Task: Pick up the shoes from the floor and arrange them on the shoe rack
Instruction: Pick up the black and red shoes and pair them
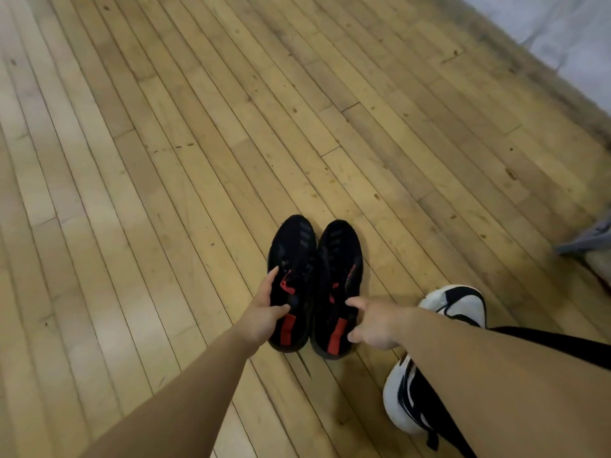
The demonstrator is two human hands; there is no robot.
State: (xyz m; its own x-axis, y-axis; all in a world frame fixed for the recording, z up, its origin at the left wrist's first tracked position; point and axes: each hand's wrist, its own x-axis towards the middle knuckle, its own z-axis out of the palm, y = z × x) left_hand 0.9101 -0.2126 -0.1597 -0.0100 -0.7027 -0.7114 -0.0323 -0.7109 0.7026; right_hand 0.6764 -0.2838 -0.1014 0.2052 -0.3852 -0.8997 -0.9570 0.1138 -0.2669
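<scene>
Two black sneakers with red heel tabs stand side by side on the wooden floor, toes pointing away from me. My left hand [264,309] grips the left black shoe [292,256] at its collar, thumb inside the opening. My right hand [373,325] holds the heel of the right black shoe [340,259], fingers curled around its outer side. Whether the soles touch the floor I cannot tell. No shoe rack is in view.
My own feet in white-and-black sneakers [459,302] [403,395] stand at the lower right. A pale sheet or wall [562,31] fills the top right corner. A grey cloth item [591,239] lies at the right edge. Wooden planks [165,143] stretch left and ahead.
</scene>
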